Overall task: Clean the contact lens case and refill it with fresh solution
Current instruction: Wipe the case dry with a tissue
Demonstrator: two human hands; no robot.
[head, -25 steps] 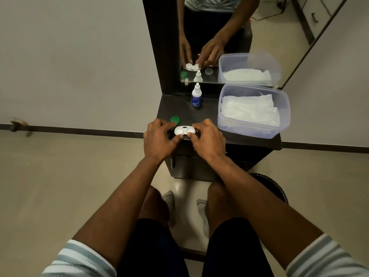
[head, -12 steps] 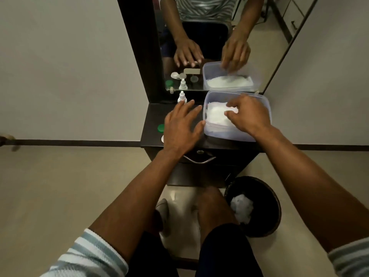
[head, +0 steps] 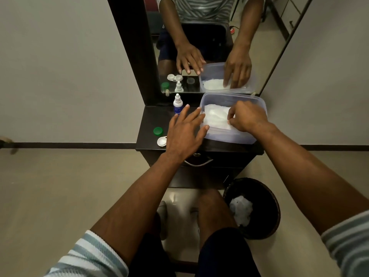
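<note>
Contact lens case lies at the front left of the dark vanity top, only its left white well showing from under the left hand; the rest is hidden, so its long axis cannot be read directly, though the mirror reflection shows two wells side by side, running left to right. Just behind it sits a green cap, apart from the case. Farther back, against the mirror base, a solution bottle stands upright, nozzle up.

The left hand hovers over the vanity with fingers spread and straight, holding nothing, its fingertips reaching the near left wall of the clear plastic container. The right hand is inside that container, fingers curled down and pinching the edge of the white tissue stack.

Below the top, a drawer handle shows, and on the floor to the right a dark waste bin holds a crumpled tissue.
</note>
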